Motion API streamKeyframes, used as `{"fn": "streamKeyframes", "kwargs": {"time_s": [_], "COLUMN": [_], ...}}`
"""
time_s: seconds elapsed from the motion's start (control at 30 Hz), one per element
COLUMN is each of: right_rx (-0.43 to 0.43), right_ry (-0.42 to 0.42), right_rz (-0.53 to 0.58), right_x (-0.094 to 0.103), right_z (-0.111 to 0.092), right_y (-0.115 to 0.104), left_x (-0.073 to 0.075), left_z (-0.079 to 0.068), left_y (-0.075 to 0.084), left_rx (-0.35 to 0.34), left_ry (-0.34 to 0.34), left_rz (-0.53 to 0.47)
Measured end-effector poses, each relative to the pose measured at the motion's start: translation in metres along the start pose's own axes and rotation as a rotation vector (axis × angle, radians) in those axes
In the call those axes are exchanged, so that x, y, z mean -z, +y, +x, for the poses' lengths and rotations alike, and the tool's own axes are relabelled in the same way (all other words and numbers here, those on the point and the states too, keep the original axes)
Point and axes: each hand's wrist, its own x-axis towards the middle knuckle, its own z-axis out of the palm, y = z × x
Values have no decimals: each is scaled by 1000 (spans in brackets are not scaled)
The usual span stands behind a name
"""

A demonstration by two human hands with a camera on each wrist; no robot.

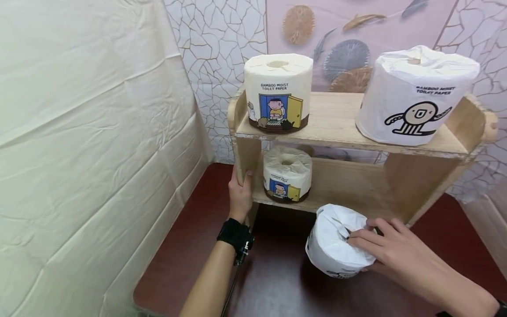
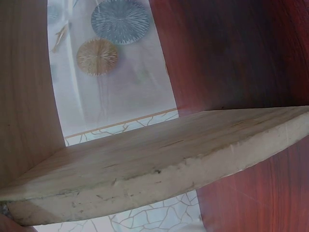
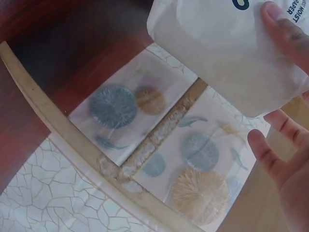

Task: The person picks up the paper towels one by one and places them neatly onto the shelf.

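My right hand [image 1: 392,246] holds a white-wrapped toilet paper roll [image 1: 332,237], tilted, in front of the lower shelf board. Its thumb lies against the roll's side in the right wrist view, while the other fingers reach over the top near the core hole. With my left hand [image 1: 240,198] I grip the left side panel of a small wooden shelf [image 1: 348,180]; that panel's edge [image 2: 145,183] crosses the left wrist view. Just right of this hand, a cream roll with a cartoon print [image 1: 287,176] stands upright on the lower board.
On the upper board stand another cartoon-print roll [image 1: 277,92] at the left and a white roll with a black figure [image 1: 416,97] at the right. The shelf stands on a dark red table [image 1: 178,259]. Cream cloth [image 1: 87,154] hangs at the left; a patterned backdrop [image 1: 222,53] is behind.
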Motion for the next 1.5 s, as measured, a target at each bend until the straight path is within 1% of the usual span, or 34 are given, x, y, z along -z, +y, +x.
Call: {"fn": "streamKeyframes", "kwargs": {"time_s": [0.3, 0.47, 0.63, 0.7, 0.83, 0.9, 0.97, 1.07, 1.13, 1.2, 1.27, 1.5], "right_rx": [-13, -6, 7, 1, -17, -16, -9, -11, -17, -22, -26, -38], "right_ry": [51, 58, 48, 46, 64, 71, 74, 76, 76, 78, 79, 81], "right_rz": [46, 42, 67, 71, 65, 61, 58, 51, 49, 47, 46, 37], "right_x": [8, 16, 23, 26, 33, 36, 38, 43, 46, 49, 52, 59], "right_z": [1, 3, 8, 10, 9, 8, 9, 9, 10, 11, 10, 6], "right_y": [4, 10, 15, 17, 19, 20, 20, 21, 22, 21, 21, 20], "left_x": [0, 0, 5, 4, -2, -2, 0, 0, 0, 0, 0, -4], "left_z": [-2, 0, 2, 4, 7, 5, 3, 2, 2, 2, 2, 2], "left_y": [-1, -3, -1, 2, 7, 12, 20, 33, 37, 36, 35, 8], "left_rx": [-2, 7, 9, 17, 43, 56, 67, 48, 29, 17, 20, 57], "left_ry": [-1, -9, 32, 34, 2, -9, -5, 9, 19, 22, 17, 3], "left_rz": [1, -14, -21, -27, -38, -44, -49, -43, -37, -26, -26, -34]}}
